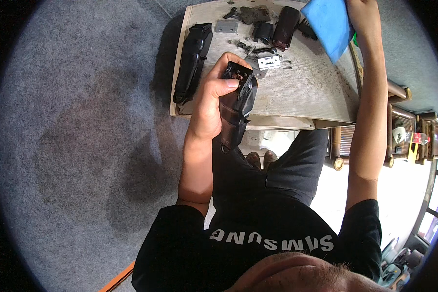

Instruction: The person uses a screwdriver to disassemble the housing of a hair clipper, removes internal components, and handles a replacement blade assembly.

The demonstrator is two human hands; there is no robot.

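Observation:
My left hand (210, 100) grips a black hair clipper (237, 112) upright over the table's near side, thumb on its top end, where inner metal parts show. My right hand (362, 24) is raised at the table's far right with its fingers on a folded blue cloth (328, 27). A second black clipper (193, 61) lies along the table's left edge. Behind the held clipper lie a silver blade (268, 62), a grey plate (227, 26), small screws and metal bits, a dark block (263, 32) and a dark oblong housing (285, 27).
The pale wooden table (306, 97) has a raised left edge beside a grey felt-like wall surface (82, 121). My legs are below the table's front. Bamboo-style furniture (401, 129) with small items on it stands at the right, and assorted objects (399, 265) sit at the lower right.

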